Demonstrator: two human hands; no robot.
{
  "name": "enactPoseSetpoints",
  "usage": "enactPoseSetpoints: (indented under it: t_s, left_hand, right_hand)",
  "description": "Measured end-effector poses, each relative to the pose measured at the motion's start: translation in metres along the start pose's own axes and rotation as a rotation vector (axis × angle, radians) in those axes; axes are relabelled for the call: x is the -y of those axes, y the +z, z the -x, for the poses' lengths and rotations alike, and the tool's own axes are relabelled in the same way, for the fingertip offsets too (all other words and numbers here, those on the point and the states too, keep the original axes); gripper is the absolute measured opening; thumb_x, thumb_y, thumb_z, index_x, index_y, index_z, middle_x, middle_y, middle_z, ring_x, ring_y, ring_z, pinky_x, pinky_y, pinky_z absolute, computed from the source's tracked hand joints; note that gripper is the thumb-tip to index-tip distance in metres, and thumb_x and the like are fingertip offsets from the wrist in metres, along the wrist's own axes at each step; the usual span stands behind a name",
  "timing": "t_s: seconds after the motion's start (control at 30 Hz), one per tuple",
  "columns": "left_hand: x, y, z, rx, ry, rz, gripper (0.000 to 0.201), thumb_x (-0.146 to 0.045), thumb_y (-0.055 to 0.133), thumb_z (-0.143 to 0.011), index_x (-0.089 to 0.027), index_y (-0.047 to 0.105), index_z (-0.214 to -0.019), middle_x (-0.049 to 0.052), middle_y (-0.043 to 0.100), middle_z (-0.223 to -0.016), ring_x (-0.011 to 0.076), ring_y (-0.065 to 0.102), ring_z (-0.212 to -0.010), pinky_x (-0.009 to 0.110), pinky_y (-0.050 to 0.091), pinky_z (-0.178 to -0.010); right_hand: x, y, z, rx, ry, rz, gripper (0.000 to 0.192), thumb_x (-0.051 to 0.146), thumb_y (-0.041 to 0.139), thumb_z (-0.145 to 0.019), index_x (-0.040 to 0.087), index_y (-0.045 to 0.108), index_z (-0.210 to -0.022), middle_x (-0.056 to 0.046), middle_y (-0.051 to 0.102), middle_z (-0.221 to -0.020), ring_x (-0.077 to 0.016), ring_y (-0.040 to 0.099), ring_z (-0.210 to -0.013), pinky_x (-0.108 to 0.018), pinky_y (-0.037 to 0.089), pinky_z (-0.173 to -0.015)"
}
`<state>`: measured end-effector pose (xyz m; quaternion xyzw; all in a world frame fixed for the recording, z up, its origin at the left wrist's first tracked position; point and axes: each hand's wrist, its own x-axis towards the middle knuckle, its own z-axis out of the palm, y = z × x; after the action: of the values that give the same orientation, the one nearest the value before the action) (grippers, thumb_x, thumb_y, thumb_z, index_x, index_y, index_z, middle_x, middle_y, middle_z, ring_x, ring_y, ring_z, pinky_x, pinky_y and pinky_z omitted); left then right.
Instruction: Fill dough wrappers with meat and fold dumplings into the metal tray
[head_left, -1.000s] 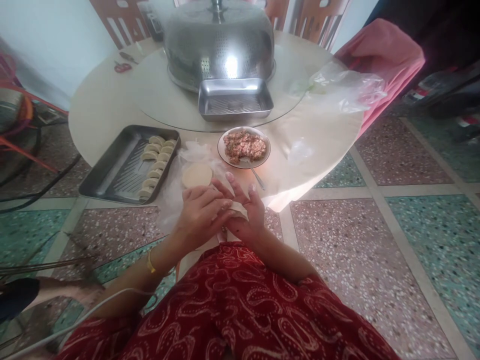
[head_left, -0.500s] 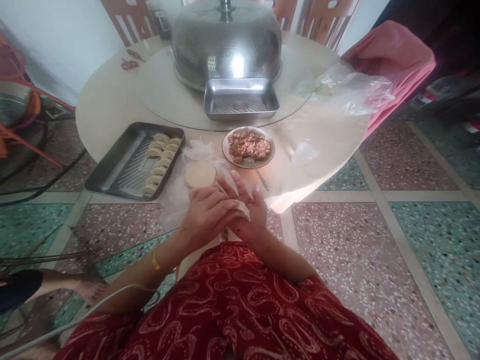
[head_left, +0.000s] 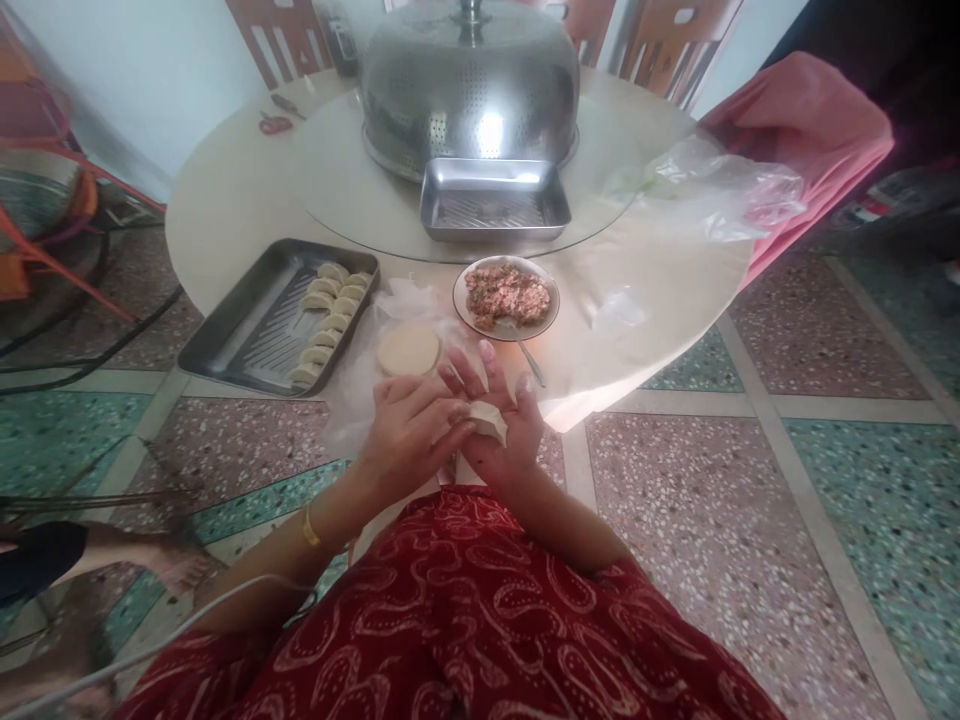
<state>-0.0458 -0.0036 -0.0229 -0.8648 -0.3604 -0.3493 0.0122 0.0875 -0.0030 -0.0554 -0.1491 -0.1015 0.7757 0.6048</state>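
Head cam, dumpling (head_left: pixel 489 420) pinched btwn left hand (head_left: pixel 409 435) & right hand (head_left: pixel 499 425), long axis left-right, filling hidden

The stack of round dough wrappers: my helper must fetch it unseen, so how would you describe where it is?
Start at the round beige table. On its near edge, between the grey metal tray of folded dumplings and the white bowl of minced filling, lies the pale stack of round dough wrappers on crinkled plastic. It alone is flat, round and unfolded.

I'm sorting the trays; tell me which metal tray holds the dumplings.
The nearer tray at the table's left edge: a row of folded dumplings lines its right side. The tray before the domed cover holds none.
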Motion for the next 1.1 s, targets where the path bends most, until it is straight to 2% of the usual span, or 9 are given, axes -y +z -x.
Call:
enactPoseSetpoints:
  t_s: [0.23,0.47,0.67,0.83,0.9,1.1]
  left_hand:
    - [-0.0020,0.0069,0.0018,0.006,0.005,-0.006,0.009,-0.016,0.063,-0.087,-0.019,0.058,-0.080,0.001,0.070,-0.081,0.0176,0.062,-0.080,0.037,0.044,-0.079]
    - [-0.0033,0.0051,0.0022,-0.011,-0.034,0.001,0.007,-0.023,0.066,-0.088,-0.020,0.060,-0.088,0.002,0.072,-0.085,0.0193,0.061,-0.083,0.037,0.043,-0.079]
    - [-0.0035,0.0090,0.0010,0.021,0.021,0.021,0.008,-0.017,0.059,-0.090,-0.019,0.059,-0.082,0.001,0.070,-0.079,0.0171,0.061,-0.077,0.037,0.043,-0.077]
    - [-0.0037,0.0074,0.0019,-0.024,-0.010,0.038,0.001,-0.019,0.063,-0.088,-0.020,0.061,-0.089,0.001,0.071,-0.083,0.0176,0.062,-0.079,0.037,0.044,-0.078]
    - [-0.0039,0.0071,0.0019,-0.035,-0.017,0.038,0.005,-0.020,0.064,-0.088,-0.020,0.061,-0.091,0.001,0.071,-0.083,0.0181,0.062,-0.080,0.037,0.043,-0.078]
    - [-0.0039,0.0096,0.0002,-0.014,0.046,0.018,0.006,-0.015,0.061,-0.088,-0.019,0.058,-0.084,0.003,0.070,-0.081,0.0183,0.060,-0.079,0.036,0.043,-0.076]
  right_hand:
    - [-0.0026,0.0020,0.0003,-0.016,-0.007,0.005,0.045,0.057,0.035,-0.090,0.033,0.062,-0.116,0.000,0.072,-0.119,-0.0184,0.064,-0.113,-0.046,0.039,-0.111]
    - [-0.0020,0.0050,0.0009,-0.047,-0.005,-0.009,0.047,0.059,0.036,-0.090,0.032,0.062,-0.118,-0.002,0.072,-0.118,-0.0188,0.064,-0.111,-0.046,0.041,-0.108]
    - [-0.0037,0.0052,0.0027,-0.055,0.019,0.004,0.045,0.058,0.034,-0.091,0.033,0.062,-0.118,-0.001,0.071,-0.121,-0.0173,0.062,-0.113,-0.045,0.039,-0.111]
    - [-0.0016,0.0040,0.0027,-0.056,-0.004,0.024,0.046,0.059,0.036,-0.089,0.033,0.060,-0.119,-0.003,0.069,-0.123,-0.0186,0.061,-0.114,-0.044,0.041,-0.108]
    - [-0.0014,0.0032,0.0022,-0.048,-0.014,0.031,0.046,0.059,0.037,-0.089,0.034,0.060,-0.120,-0.003,0.068,-0.123,-0.0195,0.060,-0.115,-0.044,0.042,-0.106]
    - [-0.0039,0.0037,0.0021,-0.056,0.017,0.021,0.046,0.059,0.037,-0.089,0.033,0.060,-0.118,-0.002,0.069,-0.123,-0.0189,0.060,-0.115,-0.045,0.040,-0.109]
